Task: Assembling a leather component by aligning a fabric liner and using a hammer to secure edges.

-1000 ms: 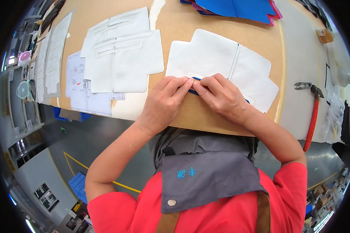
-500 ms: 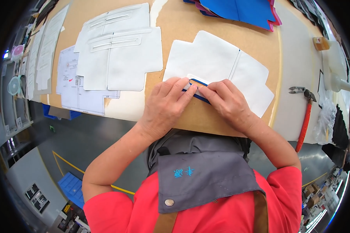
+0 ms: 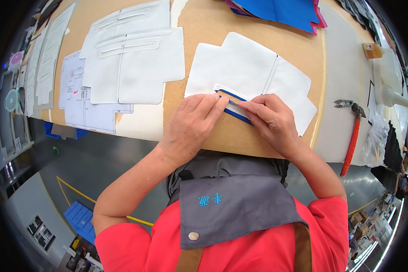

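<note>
A white flat cut panel (image 3: 231, 63) with a seam down it lies on the table in front of me. Near its close edge is a long slot with blue edging (image 3: 238, 116), and brown tabletop shows through the opening. My left hand (image 3: 192, 118) presses on the panel at the slot's left end, fingers together and thumb by the edging. With thumb and forefinger, my right hand (image 3: 274, 122) pinches the edging partway along the slot. The exact grip under the fingertips is partly hidden.
Two similar white panels (image 3: 143, 72) overlap at left, above a printed pattern sheet (image 3: 72, 111). Blue and pink pieces (image 3: 272, 11) are stacked at the far edge. Red-handled pincers (image 3: 351, 145), a squeeze bottle (image 3: 390, 97) and a plastic bag (image 3: 376, 143) lie at right.
My right hand has drawn slightly away from the left and turned, its fingertips now pinched at the slot. More of the slot shows. The whole view has shifted a little.
</note>
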`<state>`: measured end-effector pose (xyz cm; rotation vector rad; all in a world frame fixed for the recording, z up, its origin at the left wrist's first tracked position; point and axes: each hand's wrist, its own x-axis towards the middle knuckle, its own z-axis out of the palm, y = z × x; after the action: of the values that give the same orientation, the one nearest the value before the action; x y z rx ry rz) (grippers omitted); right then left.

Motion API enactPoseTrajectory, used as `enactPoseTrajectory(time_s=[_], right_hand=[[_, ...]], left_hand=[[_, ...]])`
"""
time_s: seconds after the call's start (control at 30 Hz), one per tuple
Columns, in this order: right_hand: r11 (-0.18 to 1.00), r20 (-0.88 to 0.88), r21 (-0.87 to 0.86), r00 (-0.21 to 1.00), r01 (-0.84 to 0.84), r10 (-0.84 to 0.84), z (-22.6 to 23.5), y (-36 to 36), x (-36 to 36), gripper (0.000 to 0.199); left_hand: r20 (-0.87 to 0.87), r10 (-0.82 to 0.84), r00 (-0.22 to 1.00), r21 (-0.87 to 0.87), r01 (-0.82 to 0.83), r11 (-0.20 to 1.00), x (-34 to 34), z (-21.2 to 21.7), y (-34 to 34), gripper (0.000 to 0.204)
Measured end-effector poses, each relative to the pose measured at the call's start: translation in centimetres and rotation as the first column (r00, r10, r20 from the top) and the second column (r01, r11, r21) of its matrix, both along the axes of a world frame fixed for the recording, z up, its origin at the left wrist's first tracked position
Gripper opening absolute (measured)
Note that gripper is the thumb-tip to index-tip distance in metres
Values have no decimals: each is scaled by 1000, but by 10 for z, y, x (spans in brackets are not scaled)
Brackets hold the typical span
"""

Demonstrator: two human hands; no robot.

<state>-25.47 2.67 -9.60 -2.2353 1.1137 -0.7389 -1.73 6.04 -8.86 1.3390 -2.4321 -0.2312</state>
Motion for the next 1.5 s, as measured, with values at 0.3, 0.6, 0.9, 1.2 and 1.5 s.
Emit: enactPoseTrajectory(time_s=[0.3, 0.6, 0.9, 1.2, 1.5], right_hand=[[929, -172, -303, 971, -213, 166, -5, 0, -6, 48], [999, -9, -35, 1000, -25, 24, 0, 3, -8, 31], [967, -123, -208, 985, -149, 125, 0, 7, -16, 38], [963, -111, -247, 990, -110, 85, -1, 9, -12, 38], [975, -50, -205, 996, -86, 78, -2, 14, -23, 30]], left_hand=[[33, -32, 999, 21, 31, 999, -1, 1, 1, 50], [91, -54, 994, -26, 57, 998, -13, 1, 9, 52], [85, -51, 995, 7, 50, 999, -13, 2, 8, 53], [91, -40, 995, -13, 42, 999, -27, 1, 16, 53], [80, -65, 995, 22, 63, 998, -32, 2, 19, 54]])
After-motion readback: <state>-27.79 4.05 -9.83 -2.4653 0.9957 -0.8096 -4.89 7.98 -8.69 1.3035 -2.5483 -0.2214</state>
